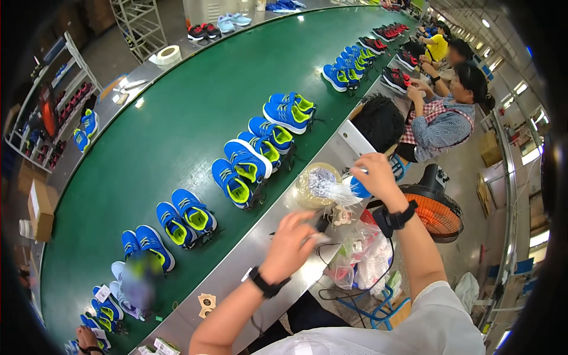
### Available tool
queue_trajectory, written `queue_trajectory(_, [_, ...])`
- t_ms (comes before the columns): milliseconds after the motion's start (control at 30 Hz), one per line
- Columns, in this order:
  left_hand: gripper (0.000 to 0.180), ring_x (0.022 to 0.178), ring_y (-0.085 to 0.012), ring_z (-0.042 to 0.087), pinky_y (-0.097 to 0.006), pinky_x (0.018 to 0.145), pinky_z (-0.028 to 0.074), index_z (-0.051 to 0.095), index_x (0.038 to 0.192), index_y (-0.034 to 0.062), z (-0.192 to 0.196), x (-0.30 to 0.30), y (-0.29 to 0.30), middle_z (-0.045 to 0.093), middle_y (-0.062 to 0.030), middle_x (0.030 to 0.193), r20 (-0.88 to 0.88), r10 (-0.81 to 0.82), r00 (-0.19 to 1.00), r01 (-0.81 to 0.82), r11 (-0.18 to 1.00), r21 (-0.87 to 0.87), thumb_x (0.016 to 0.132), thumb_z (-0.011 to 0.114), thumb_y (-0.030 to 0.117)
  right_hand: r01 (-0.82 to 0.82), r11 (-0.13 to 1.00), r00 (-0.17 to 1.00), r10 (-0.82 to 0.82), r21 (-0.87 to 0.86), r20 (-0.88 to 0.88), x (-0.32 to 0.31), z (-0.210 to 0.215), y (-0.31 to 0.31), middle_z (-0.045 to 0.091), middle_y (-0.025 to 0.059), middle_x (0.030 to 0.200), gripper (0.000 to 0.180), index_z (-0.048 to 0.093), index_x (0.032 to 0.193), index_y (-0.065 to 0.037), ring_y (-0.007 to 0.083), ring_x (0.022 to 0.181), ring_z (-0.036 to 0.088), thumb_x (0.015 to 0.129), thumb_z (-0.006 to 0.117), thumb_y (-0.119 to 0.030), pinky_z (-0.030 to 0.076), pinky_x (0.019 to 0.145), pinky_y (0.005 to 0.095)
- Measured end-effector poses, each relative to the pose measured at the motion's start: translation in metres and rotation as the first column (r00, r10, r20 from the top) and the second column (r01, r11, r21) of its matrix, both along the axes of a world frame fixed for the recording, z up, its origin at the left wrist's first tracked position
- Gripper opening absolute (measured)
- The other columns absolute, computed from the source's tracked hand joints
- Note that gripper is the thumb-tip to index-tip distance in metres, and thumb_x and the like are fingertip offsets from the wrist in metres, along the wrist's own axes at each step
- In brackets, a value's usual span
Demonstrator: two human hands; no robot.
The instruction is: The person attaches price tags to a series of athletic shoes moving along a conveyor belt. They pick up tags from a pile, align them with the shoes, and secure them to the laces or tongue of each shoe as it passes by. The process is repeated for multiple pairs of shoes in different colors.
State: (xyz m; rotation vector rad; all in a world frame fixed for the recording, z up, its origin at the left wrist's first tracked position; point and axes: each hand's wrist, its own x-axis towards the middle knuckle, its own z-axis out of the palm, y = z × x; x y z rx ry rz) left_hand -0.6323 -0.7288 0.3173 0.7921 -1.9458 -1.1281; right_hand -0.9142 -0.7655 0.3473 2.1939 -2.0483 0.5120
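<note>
My left hand (pixel 289 248), with a dark wristband, hovers over the metal ledge (pixel 234 272), its fingers slightly blurred, bent and apart. Nothing clear shows in its grasp. My right hand (pixel 376 173) is raised beside a bundle of thin clear plastic strands (pixel 331 188) lying over a round yellowish container (pixel 305 188). Its fingers are curled together; what they hold, if anything, is hidden. Just below them is a blue object (pixel 359 187). Pairs of blue shoes with lime linings, such as one pair (pixel 239 177), stand on the green belt (pixel 160 136) beyond my hands.
A box fan with an orange grille (pixel 435 213) stands at right, near plastic bags (pixel 364 254) and a blue stool (pixel 378 310). Co-workers (pixel 441 127) sit along the ledge. Another person's hand (pixel 87 338) reaches in at lower left. Brown stickers (pixel 206 303) lie on the ledge.
</note>
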Motion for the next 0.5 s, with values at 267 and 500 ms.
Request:
queue_trajectory(267, [0.011, 0.121, -0.0354, 0.045, -0.046, 0.100, 0.035, 0.059, 0.081, -0.0005, -0.047, -0.103, -0.057, 0.046, -0.0207, 0.133, 0.194, 0.002, 0.981, 0.041, 0.975, -0.218, 0.073, 0.063, 0.006, -0.051, 0.999, 0.939, 0.048, 0.002, 0.341, 0.024, -0.001, -0.018, 0.065, 0.0078, 0.084, 0.012, 0.061, 0.067, -0.006, 0.0282, 0.081, 0.061, 0.075, 0.066, -0.013, 0.048, 0.076, 0.0368])
queue_trajectory(500, [0.013, 0.113, -0.0337, 0.050, -0.046, 0.097, 0.038, 0.060, 0.085, -0.0018, -0.041, -0.115, -0.058, 0.049, -0.0194, 0.129, 0.258, -0.028, 0.966, 0.058, 0.992, -0.109, 0.074, 0.056, 0.004, 0.059, 0.998, 0.228, -0.018, 0.005, 0.973, 0.020, 0.069, -0.007, 0.065, 0.0147, 0.086, 0.013, 0.047, 0.083, -0.003, 0.0202, 0.082, 0.065, 0.092, 0.052, -0.011, 0.052, 0.073, 0.0306])
